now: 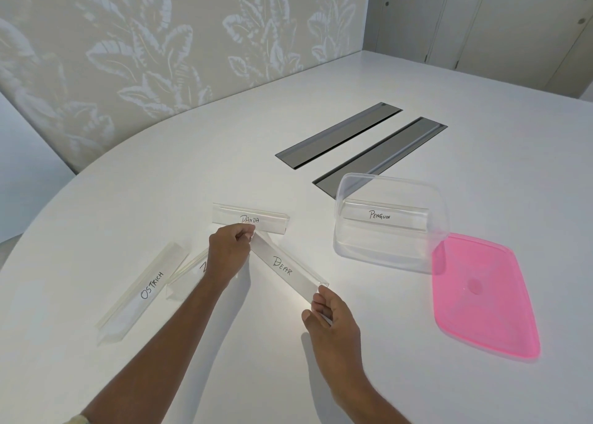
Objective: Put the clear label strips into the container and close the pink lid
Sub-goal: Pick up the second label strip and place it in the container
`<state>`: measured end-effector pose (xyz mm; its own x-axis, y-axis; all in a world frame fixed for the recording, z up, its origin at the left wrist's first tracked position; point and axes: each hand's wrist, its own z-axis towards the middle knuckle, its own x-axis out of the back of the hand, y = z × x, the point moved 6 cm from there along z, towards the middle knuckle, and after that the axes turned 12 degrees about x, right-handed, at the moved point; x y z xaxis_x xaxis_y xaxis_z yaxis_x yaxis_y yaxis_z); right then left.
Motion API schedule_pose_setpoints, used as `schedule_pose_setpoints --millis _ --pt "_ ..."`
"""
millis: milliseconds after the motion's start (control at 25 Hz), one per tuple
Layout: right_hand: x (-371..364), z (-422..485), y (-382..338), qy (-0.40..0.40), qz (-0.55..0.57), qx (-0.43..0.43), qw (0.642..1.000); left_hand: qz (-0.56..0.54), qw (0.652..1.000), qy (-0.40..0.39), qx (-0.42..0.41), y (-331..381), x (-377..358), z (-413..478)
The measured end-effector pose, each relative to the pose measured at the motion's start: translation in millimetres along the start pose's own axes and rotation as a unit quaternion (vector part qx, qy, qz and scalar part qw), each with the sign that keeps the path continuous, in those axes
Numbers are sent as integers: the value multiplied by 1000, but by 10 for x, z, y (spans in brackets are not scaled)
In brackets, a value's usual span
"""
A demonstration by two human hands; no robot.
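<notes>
Head view: left hand (pixel 228 256) and right hand (pixel 332 321) each pinch one end of the BEAR strip (pixel 284 267) at frame centre, fingers closed on it. Just above lies the PANDA strip (pixel 250 219); lower left, the OSTRICH strip (pixel 146 290) and another strip (pixel 189 274) partly hidden by the left wrist. Right of centre on the white surface (pixel 192 173), the clear container (pixel 390 224) holds the PENGUIN strip (pixel 382 215); the pink lid (pixel 481 295) lies flat beside it, lower right.

White rounded table (pixel 449 109), leaf-patterned wall (pixel 160 38), pale cabinet doors (pixel 465 15), two grey cable hatches (pixel 340 134)
</notes>
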<state>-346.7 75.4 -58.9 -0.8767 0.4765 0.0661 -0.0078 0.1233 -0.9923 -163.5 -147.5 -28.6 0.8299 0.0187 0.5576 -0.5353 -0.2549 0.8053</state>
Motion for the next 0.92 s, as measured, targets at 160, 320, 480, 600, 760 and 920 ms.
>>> schedule_pose_setpoints --millis 160,320,480,600,760,920 --pt "79 9 -2 9 -9 2 1000 -6 1000 3 -5 25 -12 -74" --pt "180 19 18 29 -5 -3 1000 -8 1000 11 -7 33 -2 -137" --pt "244 49 21 50 5 -12 999 -15 1000 1 -5 59 -31 -213" --pt "307 59 26 65 6 -12 998 -23 1000 -13 2 64 -64 -241" --pt "436 87 -10 76 4 1 997 -33 999 -24 3 127 -94 -304" --pt "594 151 -126 84 10 23 996 -57 998 -30 -6 260 -89 -386"
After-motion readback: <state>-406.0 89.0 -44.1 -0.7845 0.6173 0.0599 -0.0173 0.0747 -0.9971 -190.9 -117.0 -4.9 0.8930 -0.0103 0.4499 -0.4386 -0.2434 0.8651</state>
